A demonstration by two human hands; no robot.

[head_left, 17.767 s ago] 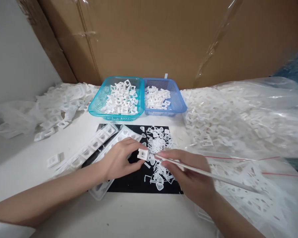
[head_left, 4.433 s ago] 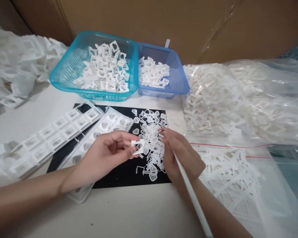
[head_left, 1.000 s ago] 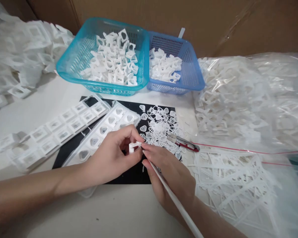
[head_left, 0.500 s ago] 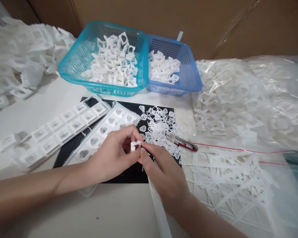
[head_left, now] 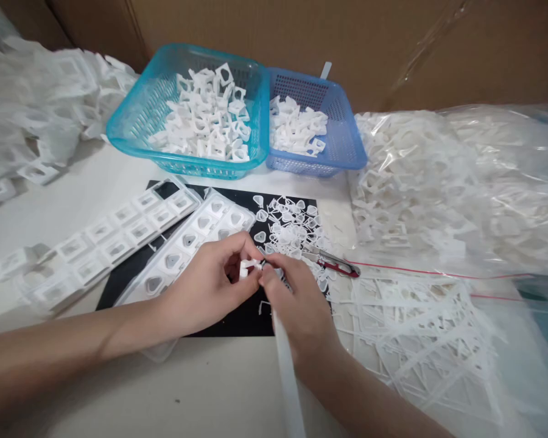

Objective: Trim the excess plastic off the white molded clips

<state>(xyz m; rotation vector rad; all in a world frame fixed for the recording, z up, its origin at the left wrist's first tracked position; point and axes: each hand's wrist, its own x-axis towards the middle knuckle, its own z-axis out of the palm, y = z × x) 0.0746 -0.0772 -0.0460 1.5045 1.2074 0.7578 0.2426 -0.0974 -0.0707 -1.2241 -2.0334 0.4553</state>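
Note:
Between the thumb and fingers of my left hand is a small white plastic part, held over the black mat. My right hand meets it from the right, thumb and forefinger pinched at the part's end; what lies between those fingertips is too small to make out. Under my left forearm and wrist lies a tilted white tray with round-cornered holes. Just beyond my right hand, a pile of small clear triangular pieces spreads over the mat, with a red-handled cutter at its edge.
A second white tray lies to the left. Behind stand a teal basket and a blue basket of white parts. Clear bags of parts and thin white sprues fill the right. More white parts are heaped at left.
The fingertips of my right hand have shifted slightly and a small dark gap shows at the part's end. My left hand keeps its hold. The whole view has drifted a little.

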